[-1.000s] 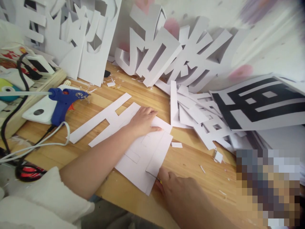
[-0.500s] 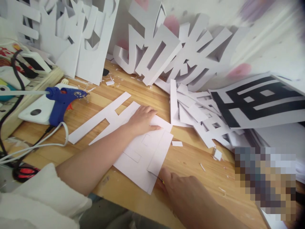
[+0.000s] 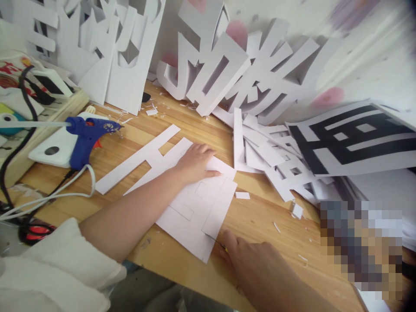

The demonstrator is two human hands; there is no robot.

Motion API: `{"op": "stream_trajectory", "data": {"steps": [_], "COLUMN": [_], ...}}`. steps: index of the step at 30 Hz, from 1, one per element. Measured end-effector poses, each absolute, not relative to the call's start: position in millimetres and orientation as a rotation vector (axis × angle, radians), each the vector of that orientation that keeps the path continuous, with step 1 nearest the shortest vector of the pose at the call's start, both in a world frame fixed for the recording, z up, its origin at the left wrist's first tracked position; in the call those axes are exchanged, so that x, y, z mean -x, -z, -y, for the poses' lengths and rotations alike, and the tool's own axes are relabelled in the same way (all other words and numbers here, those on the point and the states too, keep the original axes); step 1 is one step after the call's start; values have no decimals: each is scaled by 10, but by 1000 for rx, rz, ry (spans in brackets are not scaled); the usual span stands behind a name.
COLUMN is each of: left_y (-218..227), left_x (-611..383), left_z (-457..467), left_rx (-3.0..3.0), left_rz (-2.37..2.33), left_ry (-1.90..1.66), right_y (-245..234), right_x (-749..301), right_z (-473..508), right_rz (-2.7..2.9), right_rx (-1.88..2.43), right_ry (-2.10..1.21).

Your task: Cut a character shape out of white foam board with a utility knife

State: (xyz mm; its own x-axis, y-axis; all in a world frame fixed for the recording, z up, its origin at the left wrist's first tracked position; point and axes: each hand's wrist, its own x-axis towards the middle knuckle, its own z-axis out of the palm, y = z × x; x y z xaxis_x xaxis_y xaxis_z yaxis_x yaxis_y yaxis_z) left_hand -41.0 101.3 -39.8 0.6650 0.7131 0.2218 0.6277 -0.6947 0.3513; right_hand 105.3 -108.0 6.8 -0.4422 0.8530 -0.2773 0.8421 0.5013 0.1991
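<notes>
My left hand (image 3: 197, 162) lies flat with fingers stretched out, pressing on a white foam board sheet (image 3: 191, 234). Thin outlines, among them a small square and a long rectangle, mark this sheet. My right hand (image 3: 250, 255) is closed around a craft knife (image 3: 223, 247), whose handle is mostly hidden in the fingers. The thin blade reaches over the sheet's lower right edge, its tip at the corner of the long outline. Left of my left hand the white board has been cut into strips (image 3: 130, 164) joined by a crosspiece.
A blue glue gun (image 3: 82, 141) rests on a white stand (image 3: 48, 151), its cords trailing left. White cut-out characters (image 3: 208, 82) lean against the wall. Foam offcuts (image 3: 260, 147) and a black-and-white printed sheet (image 3: 357, 134) lie at right. Small scraps (image 3: 242, 195) dot the wooden table (image 3: 260, 216).
The knife and my right hand have shifted very slightly right and down. My left hand stays on the sheet, and the whole view has moved a little.
</notes>
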Motion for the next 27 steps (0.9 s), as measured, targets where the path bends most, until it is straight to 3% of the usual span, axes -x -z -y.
{"op": "stream_trajectory", "data": {"steps": [10,27], "left_y": [405,383], "left_x": [418,413], "left_z": [-1023,-995], "left_rx": [-2646,-2631], "left_rz": [-1069,-1083], "left_ry": [-512,-502], "right_y": [26,66], "right_x": [-997,-1120], "right_z": [1036,1159], "right_rz": [-2368,-2410], "right_rx": [-1415,-1417], "right_ry": [47,-105]}}
